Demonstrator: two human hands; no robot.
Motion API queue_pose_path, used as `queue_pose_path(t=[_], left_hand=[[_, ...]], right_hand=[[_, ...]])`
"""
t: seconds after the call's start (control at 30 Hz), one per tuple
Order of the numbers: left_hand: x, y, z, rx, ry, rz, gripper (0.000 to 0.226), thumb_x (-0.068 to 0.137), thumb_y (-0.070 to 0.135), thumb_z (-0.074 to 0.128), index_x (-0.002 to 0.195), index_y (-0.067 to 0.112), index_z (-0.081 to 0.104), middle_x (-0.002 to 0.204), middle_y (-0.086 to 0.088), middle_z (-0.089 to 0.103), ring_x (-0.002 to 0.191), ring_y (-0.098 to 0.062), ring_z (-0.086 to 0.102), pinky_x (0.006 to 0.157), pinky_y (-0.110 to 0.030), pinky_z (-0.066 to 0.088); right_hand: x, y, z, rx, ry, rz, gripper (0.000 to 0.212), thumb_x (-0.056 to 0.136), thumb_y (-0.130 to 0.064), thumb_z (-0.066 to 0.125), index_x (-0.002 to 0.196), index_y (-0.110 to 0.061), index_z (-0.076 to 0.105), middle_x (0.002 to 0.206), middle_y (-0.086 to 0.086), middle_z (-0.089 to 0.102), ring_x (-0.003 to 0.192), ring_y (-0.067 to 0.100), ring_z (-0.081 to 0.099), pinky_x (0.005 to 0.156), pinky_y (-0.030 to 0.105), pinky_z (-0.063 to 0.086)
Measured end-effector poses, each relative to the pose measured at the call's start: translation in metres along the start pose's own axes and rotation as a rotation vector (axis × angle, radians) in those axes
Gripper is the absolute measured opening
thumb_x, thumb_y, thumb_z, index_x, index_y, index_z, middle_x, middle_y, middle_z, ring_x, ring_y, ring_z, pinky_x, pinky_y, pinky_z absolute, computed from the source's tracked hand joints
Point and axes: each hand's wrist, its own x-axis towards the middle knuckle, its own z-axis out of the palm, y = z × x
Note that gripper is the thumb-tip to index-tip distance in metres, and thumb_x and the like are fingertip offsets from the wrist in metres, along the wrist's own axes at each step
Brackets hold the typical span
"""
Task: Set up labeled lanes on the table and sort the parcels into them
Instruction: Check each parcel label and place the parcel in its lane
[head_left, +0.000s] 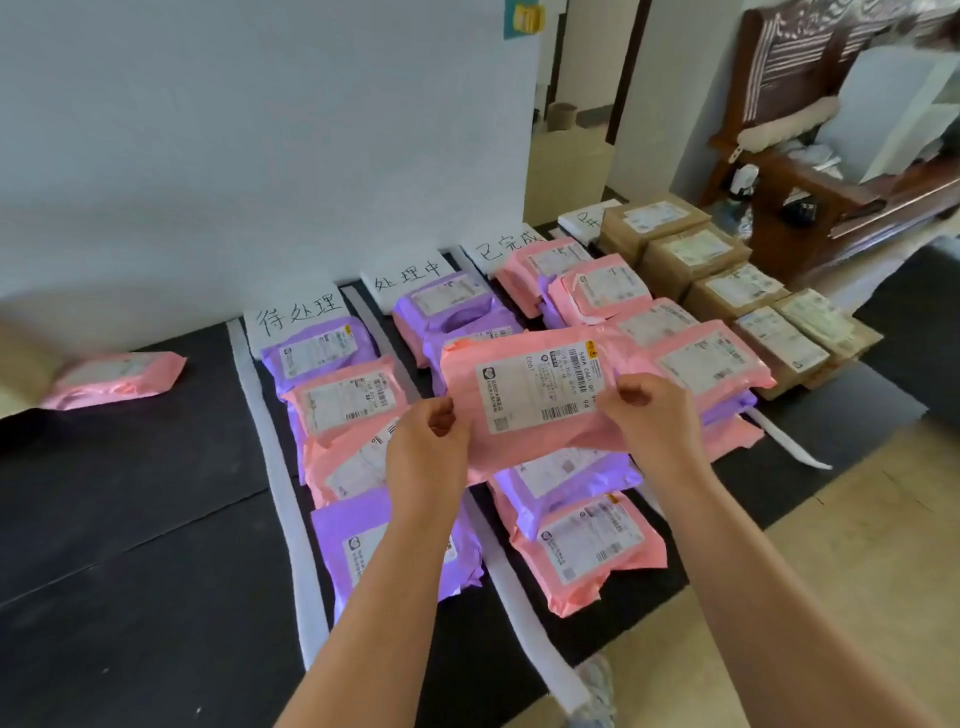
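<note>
**Q:** Status of lane setup?

**A:** Judged complete. Four lane labels stand along the wall edge of the table, and white divider strips run btwn lanes. The 4th label is partly hidden.

**Q:** Sort progress?

**A:** Est. near the end. Lanes 1–3 carry pink and purple mailers. Lane 4 carries brown boxes. Left to place: the held parcel, plus one stray parcel, pink, lying on bare table left of the lanes and well apart from them.

**Q:** Hand state?

**A:** Both are grasping. The left hand pinches the near-left edge of the held parcel. The right hand pinches the near-right edge. Fingers are curled on both.

**Q:** Location of the held parcel?

**A:** In the air above the middle lanes, clear of the mailers below. Which lane it belongs to cannot be told from here.

**Q:** Orientation?

**A:** The long axis runs left–right across the lanes, w/ the right end slightly farther from the person. The flat face and shipping label point up, toward the camera. The label print looks turned sideways to the viewer.
</note>
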Motion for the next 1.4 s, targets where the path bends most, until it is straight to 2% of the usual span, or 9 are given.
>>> queue_pose_path(t=[0.07,0.17,0.27,0.4,0.53,0.63,0.8,1.13,1.4], left_hand=[[0.018,0.003,0.012,0.004,0.043,-0.022,0.025,0.094,0.018,0.062,0.118,0.018,0.067,0.102,0.009,0.066,0.09,-0.009,0.057,0.068,-0.021,0.039],[0.046,0.01,0.03,0.021,0.117,-0.054,0.026,0.093,0.014,0.06,0.118,0.017,0.068,0.093,0.012,0.062,0.081,-0.007,0.054,0.06,-0.016,0.037],[0.077,0.018,0.051,0.071,0.161,-0.097,0.025,0.092,0.01,0.056,0.11,0.021,0.069,0.087,0.013,0.062,0.077,-0.008,0.056,0.052,-0.008,0.033],[0.123,0.023,0.075,0.095,0.213,-0.133,0.018,0.091,0.011,0.055,0.096,0.025,0.065,0.09,0.008,0.066,0.088,-0.018,0.061,0.066,-0.025,0.043],[0.167,0.015,0.091,0.141,0.246,-0.189,0.034,0.091,0.014,0.053,0.123,0.022,0.063,0.112,0.004,0.069,0.102,-0.022,0.063,0.083,-0.031,0.048],[0.189,0.005,0.1,0.162,0.252,-0.192,0.035,0.091,0.012,0.051,0.123,0.023,0.06,0.115,0.001,0.067,0.1,-0.028,0.064,0.088,-0.041,0.053],[0.212,-0.016,0.11,0.258,0.183,-0.126,0.032,0.096,0.013,0.05,0.122,0.022,0.067,0.119,-0.001,0.067,0.102,-0.022,0.063,0.083,-0.031,0.049],[0.22,-0.032,0.116,0.407,0.059,-0.066,0.051,0.093,-0.001,0.043,0.139,0.019,0.052,0.148,0.0,0.046,0.124,-0.025,0.052,0.101,-0.038,0.043],[0.217,-0.033,0.115,0.4,0.072,-0.07,0.044,0.098,0.005,0.042,0.139,0.015,0.05,0.147,-0.002,0.043,0.122,-0.027,0.052,0.092,-0.035,0.042]], right_hand=[[0.026,-0.002,0.01,-0.051,-0.074,-0.044,0.015,0.089,-0.014,0.068,0.083,-0.027,0.067,0.08,-0.011,0.067,0.073,0.008,0.061,0.063,0.024,0.045],[0.072,-0.006,0.025,-0.135,-0.183,-0.156,0.013,0.084,-0.009,0.068,0.093,-0.015,0.074,0.08,-0.002,0.071,0.079,0.022,0.067,0.072,0.037,0.053],[0.123,-0.013,0.041,-0.145,-0.301,-0.192,0.027,0.085,-0.008,0.067,0.11,-0.016,0.069,0.084,-0.011,0.068,0.083,0.017,0.068,0.076,0.037,0.055],[0.183,-0.021,0.067,-0.178,-0.366,-0.248,0.028,0.09,-0.01,0.064,0.115,-0.022,0.059,0.085,-0.018,0.059,0.083,0.011,0.063,0.065,0.027,0.047],[0.224,-0.023,0.095,-0.267,-0.384,-0.321,0.02,0.093,-0.013,0.062,0.111,-0.021,0.06,0.085,-0.016,0.058,0.077,0.008,0.059,0.061,0.022,0.04],[0.245,-0.021,0.116,-0.303,-0.401,-0.352,0.024,0.093,-0.013,0.062,0.116,-0.02,0.061,0.088,-0.016,0.061,0.081,0.009,0.063,0.064,0.025,0.044],[0.268,0.002,0.145,-0.382,-0.449,-0.321,0.036,0.092,-0.015,0.062,0.128,-0.017,0.057,0.116,-0.001,0.069,0.103,0.021,0.065,0.078,0.033,0.049],[0.274,0.015,0.162,-0.485,-0.485,-0.426,0.034,0.093,-0.01,0.061,0.126,-0.016,0.055,0.117,0.004,0.068,0.103,0.027,0.065,0.08,0.043,0.055],[0.27,0.015,0.165,-0.469,-0.482,-0.43,0.044,0.09,-0.001,0.054,0.13,-0.019,0.058,0.123,0.005,0.064,0.107,0.028,0.063,0.083,0.041,0.054]])
